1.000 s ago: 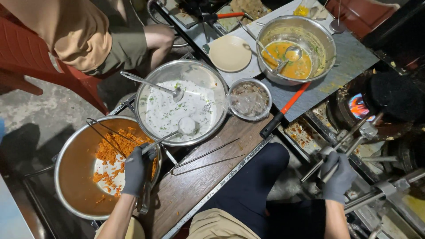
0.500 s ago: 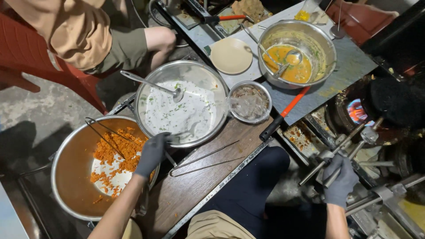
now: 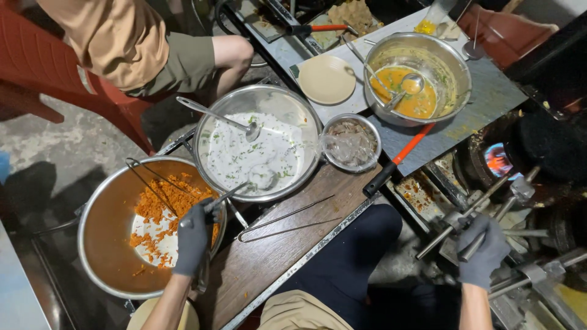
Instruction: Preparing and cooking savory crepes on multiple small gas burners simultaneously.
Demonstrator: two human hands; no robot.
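My left hand (image 3: 192, 237), in a dark glove, grips the handle of a metal ladle (image 3: 260, 178) whose bowl rests in the white, green-flecked liquid of a large steel bowl (image 3: 309, 131). That hand hovers over the right edge of a wide pan (image 3: 101, 244) of orange crumbly food. My right hand (image 3: 484, 249), also gloved, is closed around metal rod handles (image 3: 489, 205) beside a lit burner (image 3: 498, 160). A second ladle (image 3: 215, 116) leans in the white bowl.
Thin tongs (image 3: 150, 183) lie in the pan and long tongs (image 3: 284, 221) on the wooden tabletop. Nearby stand a small covered steel bowl (image 3: 351, 142), a beige plate (image 3: 326, 79), an orange-curry bowl (image 3: 455, 67) and an orange-handled tool (image 3: 397, 162). A person sits on a red chair (image 3: 36, 67).
My left hand reached up toward the white bowl and has drawn back over the pan's edge, still on the ladle handle. The right hand stays on the rods.
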